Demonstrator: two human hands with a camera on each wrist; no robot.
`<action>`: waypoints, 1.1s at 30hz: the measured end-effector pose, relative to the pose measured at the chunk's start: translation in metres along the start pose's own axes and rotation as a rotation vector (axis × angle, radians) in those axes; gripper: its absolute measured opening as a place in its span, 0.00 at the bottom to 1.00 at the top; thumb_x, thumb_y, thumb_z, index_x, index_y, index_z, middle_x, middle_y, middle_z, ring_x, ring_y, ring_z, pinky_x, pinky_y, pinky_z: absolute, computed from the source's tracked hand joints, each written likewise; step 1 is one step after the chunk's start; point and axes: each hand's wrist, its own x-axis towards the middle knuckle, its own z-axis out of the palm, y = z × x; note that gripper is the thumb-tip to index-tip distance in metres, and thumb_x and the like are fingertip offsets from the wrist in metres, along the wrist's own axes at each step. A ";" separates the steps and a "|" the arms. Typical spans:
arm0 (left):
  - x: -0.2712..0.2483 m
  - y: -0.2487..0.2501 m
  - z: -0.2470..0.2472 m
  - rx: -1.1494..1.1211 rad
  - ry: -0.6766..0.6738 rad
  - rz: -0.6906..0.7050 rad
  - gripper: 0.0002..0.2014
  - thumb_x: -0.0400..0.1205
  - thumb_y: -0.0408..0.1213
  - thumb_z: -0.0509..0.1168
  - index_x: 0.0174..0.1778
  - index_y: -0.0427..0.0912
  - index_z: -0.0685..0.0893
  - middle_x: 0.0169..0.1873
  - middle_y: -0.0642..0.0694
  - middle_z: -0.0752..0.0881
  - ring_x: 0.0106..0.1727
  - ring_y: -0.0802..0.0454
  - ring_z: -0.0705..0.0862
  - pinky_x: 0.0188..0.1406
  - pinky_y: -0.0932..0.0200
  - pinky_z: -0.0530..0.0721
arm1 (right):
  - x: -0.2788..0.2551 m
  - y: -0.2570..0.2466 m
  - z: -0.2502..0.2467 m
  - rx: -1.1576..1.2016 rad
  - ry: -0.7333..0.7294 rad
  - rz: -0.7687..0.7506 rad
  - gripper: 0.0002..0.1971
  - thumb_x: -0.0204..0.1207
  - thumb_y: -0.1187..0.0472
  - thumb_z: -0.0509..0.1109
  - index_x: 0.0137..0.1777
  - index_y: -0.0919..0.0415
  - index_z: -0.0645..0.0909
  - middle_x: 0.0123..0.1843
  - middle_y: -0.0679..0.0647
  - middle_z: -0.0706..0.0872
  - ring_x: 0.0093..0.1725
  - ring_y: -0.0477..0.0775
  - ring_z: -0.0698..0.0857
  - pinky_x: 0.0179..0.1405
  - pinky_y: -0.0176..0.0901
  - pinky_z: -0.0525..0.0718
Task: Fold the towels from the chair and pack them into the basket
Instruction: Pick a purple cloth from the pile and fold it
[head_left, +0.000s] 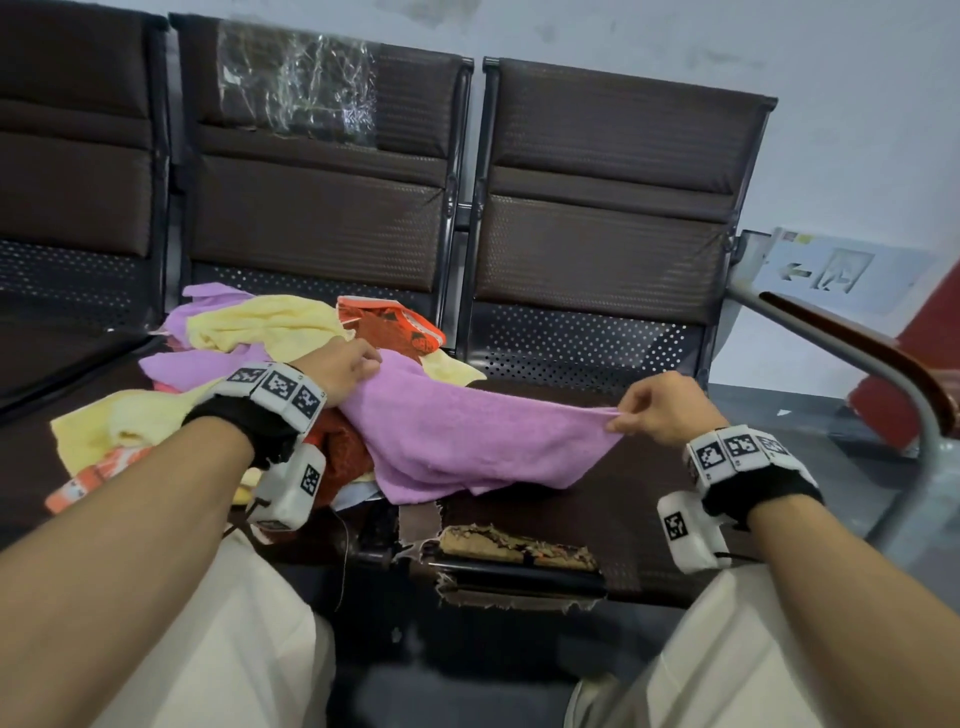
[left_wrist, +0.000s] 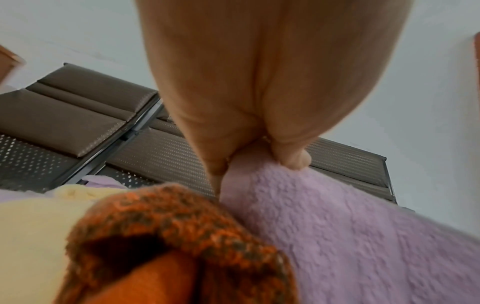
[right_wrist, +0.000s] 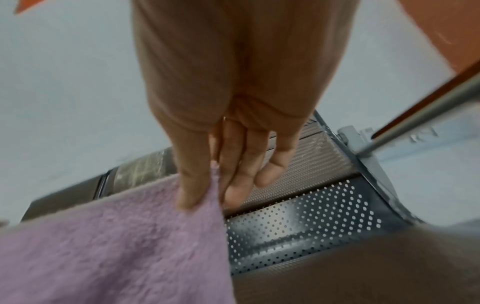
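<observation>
Currently both hands hold one purple towel (head_left: 467, 436) by its far edge: left hand (head_left: 343, 371) pinches one corner above the pile (head_left: 249, 364), right hand (head_left: 662, 410) pinches the other corner between thumb and forefinger, remaining fingers loose. Right wrist view confirms the thumb (right_wrist: 193, 181) pressing fleece against a finger; left wrist view shows the fingers (left_wrist: 293, 158) curled round a bunched corner. Judgement: corners are held apart to stretch the edge straight and draw the towel off the pile onto the bare seat (head_left: 623, 493) beside it, which would serve as a folding surface. Towel: fleecy, soft pile, limp; far edge taut, near part sagging and crumpled on the seat, one end overlapping an orange towel (left_wrist: 166, 222). Yellow, purple and orange towels lie heaped, unfolded. Basket not in view. Seat front is torn, padding exposed (head_left: 519, 545).
</observation>
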 end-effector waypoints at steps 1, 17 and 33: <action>-0.001 0.000 -0.002 0.031 -0.002 0.011 0.15 0.86 0.35 0.56 0.65 0.33 0.79 0.64 0.32 0.80 0.66 0.38 0.77 0.69 0.49 0.71 | 0.000 0.002 -0.001 0.052 0.066 0.007 0.09 0.61 0.55 0.85 0.33 0.50 0.85 0.30 0.44 0.86 0.33 0.43 0.84 0.28 0.25 0.71; -0.012 0.052 -0.033 -0.116 0.495 0.134 0.08 0.72 0.28 0.72 0.46 0.38 0.91 0.46 0.38 0.90 0.52 0.41 0.85 0.55 0.58 0.76 | 0.018 -0.019 -0.037 0.828 0.567 0.125 0.11 0.73 0.58 0.72 0.29 0.49 0.85 0.28 0.43 0.83 0.35 0.50 0.81 0.43 0.55 0.84; 0.025 0.095 -0.074 -0.671 0.525 0.142 0.05 0.80 0.33 0.67 0.38 0.42 0.84 0.26 0.52 0.79 0.34 0.53 0.76 0.39 0.57 0.74 | 0.033 -0.036 -0.110 0.726 0.928 0.207 0.13 0.78 0.57 0.69 0.31 0.58 0.78 0.28 0.47 0.76 0.29 0.43 0.72 0.29 0.27 0.67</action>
